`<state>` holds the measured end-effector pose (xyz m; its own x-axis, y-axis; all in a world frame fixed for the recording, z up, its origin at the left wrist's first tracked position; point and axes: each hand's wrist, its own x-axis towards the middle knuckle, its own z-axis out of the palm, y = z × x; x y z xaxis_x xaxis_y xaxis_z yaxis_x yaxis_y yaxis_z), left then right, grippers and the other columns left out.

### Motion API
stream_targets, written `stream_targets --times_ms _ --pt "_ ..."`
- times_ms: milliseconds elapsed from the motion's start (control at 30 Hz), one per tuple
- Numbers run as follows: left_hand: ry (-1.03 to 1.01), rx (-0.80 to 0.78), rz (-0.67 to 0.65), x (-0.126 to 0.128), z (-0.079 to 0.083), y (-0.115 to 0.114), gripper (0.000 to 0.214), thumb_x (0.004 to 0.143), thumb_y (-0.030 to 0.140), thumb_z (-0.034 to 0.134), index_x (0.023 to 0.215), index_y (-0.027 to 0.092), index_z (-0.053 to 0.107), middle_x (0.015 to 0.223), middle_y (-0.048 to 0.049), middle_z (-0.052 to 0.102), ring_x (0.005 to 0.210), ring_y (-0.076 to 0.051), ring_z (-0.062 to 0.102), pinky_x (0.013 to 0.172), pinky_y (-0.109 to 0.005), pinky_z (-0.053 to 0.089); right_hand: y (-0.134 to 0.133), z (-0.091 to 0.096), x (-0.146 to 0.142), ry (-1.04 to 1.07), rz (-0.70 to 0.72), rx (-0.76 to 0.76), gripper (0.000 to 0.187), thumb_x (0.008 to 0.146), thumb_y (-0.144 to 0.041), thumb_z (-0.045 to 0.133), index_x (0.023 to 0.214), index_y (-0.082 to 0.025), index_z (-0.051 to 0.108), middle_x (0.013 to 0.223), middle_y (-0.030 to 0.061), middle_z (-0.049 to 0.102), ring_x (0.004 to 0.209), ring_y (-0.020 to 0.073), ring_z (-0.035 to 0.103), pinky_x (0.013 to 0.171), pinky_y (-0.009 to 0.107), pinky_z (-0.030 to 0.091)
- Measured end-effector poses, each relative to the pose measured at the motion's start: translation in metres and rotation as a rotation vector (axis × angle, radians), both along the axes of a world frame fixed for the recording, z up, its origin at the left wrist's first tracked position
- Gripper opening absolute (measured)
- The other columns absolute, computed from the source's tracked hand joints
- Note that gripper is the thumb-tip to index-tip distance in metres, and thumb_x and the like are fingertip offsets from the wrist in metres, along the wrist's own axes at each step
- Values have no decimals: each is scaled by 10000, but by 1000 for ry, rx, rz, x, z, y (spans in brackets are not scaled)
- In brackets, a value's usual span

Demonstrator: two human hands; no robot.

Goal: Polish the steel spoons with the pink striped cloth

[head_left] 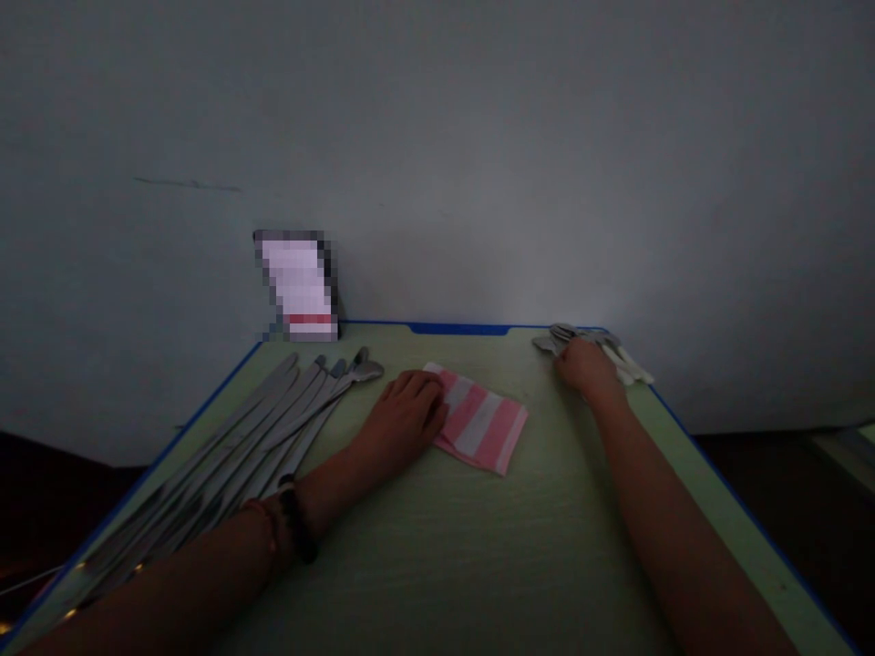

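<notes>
The left hand [403, 415] lies on the near left corner of a pink and white striped cloth [482, 424], which is folded and sits near the middle of the tabletop [547, 556]. Its fingers are close together and a little curved, and the fingertips touch the cloth, but I cannot tell if they pinch it or only press on it. On this wrist there are a dark beaded bracelet [295, 519] and a thin reddish bracelet [268, 527].

The right hand [581, 364] is at the far right corner of the tabletop, on top of a small heap of metal cutlery [567, 335]. Its fingers bend downward and the hand covers a part of the heap, so I cannot tell if it is closing on any piece.

To the left of the cloth, a group of long-handled metal spoons [273, 419] lies side by side and slanted, with the bowls toward the far edge. The left forearm passes just in front of their handles. The tabletop is pale green with a blue edge [458, 328]. Behind the far left corner, a blurred object [297, 287] leans against a grey wall [437, 137].
</notes>
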<state>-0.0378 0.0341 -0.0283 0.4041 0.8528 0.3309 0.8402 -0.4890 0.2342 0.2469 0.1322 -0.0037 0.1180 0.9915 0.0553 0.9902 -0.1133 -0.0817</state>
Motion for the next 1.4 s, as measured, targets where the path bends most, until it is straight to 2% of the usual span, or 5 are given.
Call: stream_targets --times_ms 433,933,1100,1233,1400 --pt "35 -4 16 1 0 1 182 895 278 409 922 166 550 1116 -103 563 1058 -237 478 940 -434 392 -1 2 -3 -29 -143 12 316 832 -301 448 999 -114 642 1025 176 652 1004 311 611 830 408 460" --pt "8 -15 0 0 2 0 190 898 277 399 918 164 551 1101 -105 567 1039 -236 480 936 -433 387 -1 2 -3 18 -142 36 306 813 -308 474 1023 -112 578 1039 186 634 988 321 595 794 419 448" --pt "-2 -24 13 1 1 -1 187 896 284 403 917 166 547 1092 -105 566 1046 -238 480 933 -430 389 -1 9 -19 106 100 151 244 803 -322 521 949 -134 572 1001 136 633 927 231 593 776 311 424" --pt "8 -27 44 2 3 -2 195 900 286 390 924 162 539 1077 -108 567 1033 -236 488 926 -430 393 -14 15 -57 334 482 159 187 846 -316 472 925 -167 553 789 37 644 709 123 571 657 220 377" --pt "33 -20 42 0 4 -4 190 897 251 380 950 159 537 1049 -102 575 1011 -227 505 920 -410 398 -37 -2 -99 352 554 173 178 877 -319 420 897 -182 531 714 16 629 618 110 535 584 217 312"
